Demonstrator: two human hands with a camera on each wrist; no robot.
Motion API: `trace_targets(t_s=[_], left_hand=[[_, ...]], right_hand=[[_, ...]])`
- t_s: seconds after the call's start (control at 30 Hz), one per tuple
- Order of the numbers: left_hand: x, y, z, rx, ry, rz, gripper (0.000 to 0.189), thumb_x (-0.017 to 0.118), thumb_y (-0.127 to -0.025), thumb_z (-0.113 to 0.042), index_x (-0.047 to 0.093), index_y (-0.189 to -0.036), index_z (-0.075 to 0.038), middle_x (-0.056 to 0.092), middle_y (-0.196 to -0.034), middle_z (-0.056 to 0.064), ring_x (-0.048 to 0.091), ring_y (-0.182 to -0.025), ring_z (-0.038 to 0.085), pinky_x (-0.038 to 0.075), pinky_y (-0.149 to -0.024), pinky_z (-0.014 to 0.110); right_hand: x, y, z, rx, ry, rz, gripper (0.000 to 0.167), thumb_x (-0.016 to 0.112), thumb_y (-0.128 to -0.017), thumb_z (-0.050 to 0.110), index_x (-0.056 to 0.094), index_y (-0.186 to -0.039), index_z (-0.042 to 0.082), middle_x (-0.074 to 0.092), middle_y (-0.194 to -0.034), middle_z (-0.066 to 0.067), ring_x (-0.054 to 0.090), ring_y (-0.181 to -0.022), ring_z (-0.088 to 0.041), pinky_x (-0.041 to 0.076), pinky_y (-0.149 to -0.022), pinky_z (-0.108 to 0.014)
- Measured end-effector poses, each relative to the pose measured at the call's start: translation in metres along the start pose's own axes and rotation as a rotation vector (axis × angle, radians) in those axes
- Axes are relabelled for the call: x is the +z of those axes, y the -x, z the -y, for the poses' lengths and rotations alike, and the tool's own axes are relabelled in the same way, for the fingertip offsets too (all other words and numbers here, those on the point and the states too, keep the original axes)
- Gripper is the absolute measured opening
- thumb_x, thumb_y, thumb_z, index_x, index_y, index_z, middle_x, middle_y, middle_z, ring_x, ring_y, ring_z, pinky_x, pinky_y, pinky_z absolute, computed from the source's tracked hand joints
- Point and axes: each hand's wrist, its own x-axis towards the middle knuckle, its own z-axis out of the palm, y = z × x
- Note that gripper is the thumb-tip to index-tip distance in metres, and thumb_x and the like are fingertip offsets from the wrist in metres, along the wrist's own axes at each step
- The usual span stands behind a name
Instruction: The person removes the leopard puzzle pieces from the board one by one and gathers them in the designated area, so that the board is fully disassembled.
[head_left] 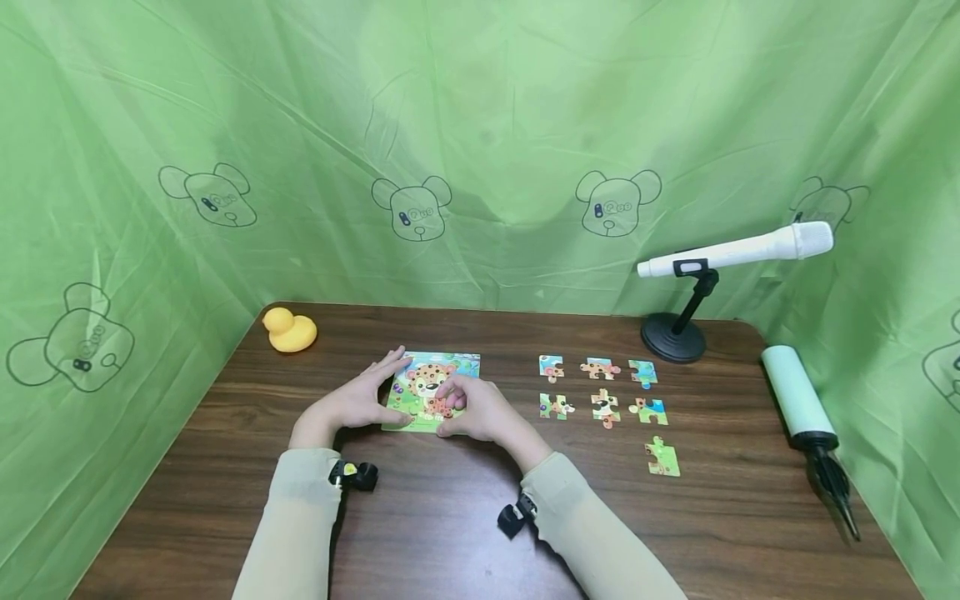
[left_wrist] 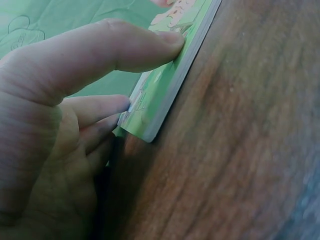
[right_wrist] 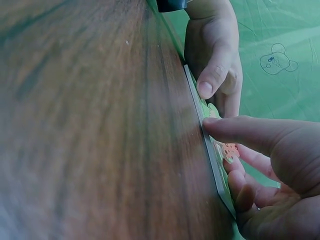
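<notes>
A thin puzzle board (head_left: 466, 365) with a spotted leopard cub on green and blue lies on the table. My left hand (head_left: 356, 400) lies along its left side, thumb on the front part of the board, fingers stretched toward the back left edge. With curled fingers my right hand (head_left: 480, 408) pinches a spotted puzzle piece (right_wrist: 230, 151) at the board's front right. That piece stands tilted up from the board, partly hidden by the fingers. In the right wrist view, the right thumb (right_wrist: 235, 131) reaches the board's front edge.
Several loose puzzle pieces, among them a green one (head_left: 663, 457), lie right of the board. A yellow rubber duck (head_left: 291, 331) sits back left. A white microphone (head_left: 742, 250) on a black stand (head_left: 672, 337) and a pale green hand pump (head_left: 798, 396) are at right. Green curtains (head_left: 480, 275) surround the table.
</notes>
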Motion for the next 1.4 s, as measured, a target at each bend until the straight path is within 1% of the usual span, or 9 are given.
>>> trace_targets(t_s=[0.17, 0.33, 0.47, 0.7, 0.93, 1.1, 1.2, 1.33, 1.4], left_hand=[[0.001, -0.001, 0.000, 0.006, -0.013, 0.001, 0.112, 0.091, -0.085, -0.043, 0.031, -0.173, -0.008, 0.009, -0.183, 0.017, 0.004, -0.164, 0.056, 0.009, -0.129, 0.075], [0.001, -0.001, 0.000, 0.008, -0.009, -0.002, 0.113, 0.092, -0.084, -0.039, 0.030, -0.173, -0.007, 0.009, -0.183, 0.017, 0.003, -0.164, 0.056, 0.007, -0.130, 0.075], [0.001, -0.001, 0.001, 0.006, -0.014, -0.001, 0.113, 0.092, -0.084, -0.040, 0.030, -0.173, -0.007, 0.009, -0.183, 0.017, 0.003, -0.164, 0.056, 0.007, -0.129, 0.075], [0.001, -0.001, 0.000, 0.012, -0.012, -0.003, 0.112, 0.092, -0.085, -0.041, 0.030, -0.173, -0.007, 0.010, -0.183, 0.018, 0.004, -0.165, 0.055, 0.008, -0.130, 0.075], [0.001, 0.000, 0.000, 0.018, -0.010, -0.007, 0.112, 0.092, -0.085, -0.039, 0.030, -0.172, -0.005, 0.010, -0.182, 0.020, 0.004, -0.164, 0.056, 0.007, -0.129, 0.075], [0.002, 0.001, -0.001, 0.034, -0.010, -0.011, 0.112, 0.091, -0.084, -0.038, 0.031, -0.171, -0.003, 0.011, -0.182, 0.023, 0.004, -0.163, 0.059, 0.007, -0.128, 0.078], [0.002, 0.001, -0.002, 0.023, -0.013, -0.010, 0.112, 0.091, -0.085, -0.041, 0.031, -0.172, -0.005, 0.011, -0.182, 0.020, 0.004, -0.164, 0.056, 0.007, -0.129, 0.076], [0.002, 0.001, -0.002, 0.011, -0.009, -0.005, 0.112, 0.092, -0.086, -0.041, 0.031, -0.172, -0.006, 0.010, -0.183, 0.019, 0.003, -0.165, 0.054, 0.006, -0.130, 0.073], [0.002, 0.000, -0.002, 0.012, -0.007, -0.004, 0.112, 0.092, -0.086, -0.040, 0.031, -0.172, -0.006, 0.010, -0.183, 0.019, 0.003, -0.165, 0.054, 0.006, -0.130, 0.073]], right_hand=[[-0.001, 0.001, 0.002, -0.021, -0.010, -0.005, 0.049, 0.101, -0.073, 0.007, 0.074, -0.115, 0.010, 0.073, -0.101, -0.004, 0.065, -0.094, -0.019, 0.054, -0.086, -0.030], [-0.002, 0.002, 0.003, -0.038, -0.003, 0.003, 0.049, 0.100, -0.075, 0.007, 0.074, -0.116, 0.012, 0.074, -0.103, -0.004, 0.067, -0.097, -0.020, 0.056, -0.088, -0.031], [-0.002, 0.001, 0.003, -0.043, 0.021, 0.007, 0.047, 0.099, -0.077, 0.009, 0.074, -0.117, 0.013, 0.076, -0.103, -0.003, 0.069, -0.098, -0.019, 0.058, -0.090, -0.032], [-0.002, -0.001, 0.001, -0.024, 0.041, 0.006, 0.046, 0.100, -0.079, 0.015, 0.075, -0.117, 0.016, 0.075, -0.099, 0.003, 0.067, -0.095, -0.016, 0.056, -0.088, -0.031], [-0.003, -0.002, -0.001, -0.025, 0.030, 0.000, 0.046, 0.102, -0.076, 0.016, 0.077, -0.115, 0.014, 0.075, -0.098, 0.004, 0.067, -0.091, -0.015, 0.056, -0.085, -0.028], [-0.005, -0.003, -0.005, -0.057, 0.019, 0.008, 0.044, 0.101, -0.077, 0.014, 0.078, -0.114, 0.011, 0.075, -0.098, 0.003, 0.068, -0.090, -0.013, 0.057, -0.085, -0.024], [-0.008, -0.003, -0.005, -0.088, 0.014, 0.023, 0.043, 0.100, -0.078, 0.014, 0.078, -0.116, 0.011, 0.075, -0.099, 0.003, 0.069, -0.090, -0.014, 0.058, -0.084, -0.024], [-0.013, -0.003, -0.008, -0.128, 0.008, 0.042, 0.042, 0.099, -0.080, 0.014, 0.079, -0.118, 0.009, 0.076, -0.099, 0.002, 0.071, -0.090, -0.016, 0.059, -0.083, -0.025], [-0.016, -0.004, -0.011, -0.144, 0.008, 0.045, 0.042, 0.099, -0.081, 0.014, 0.080, -0.118, 0.009, 0.077, -0.099, 0.002, 0.072, -0.090, -0.015, 0.059, -0.084, -0.025]])
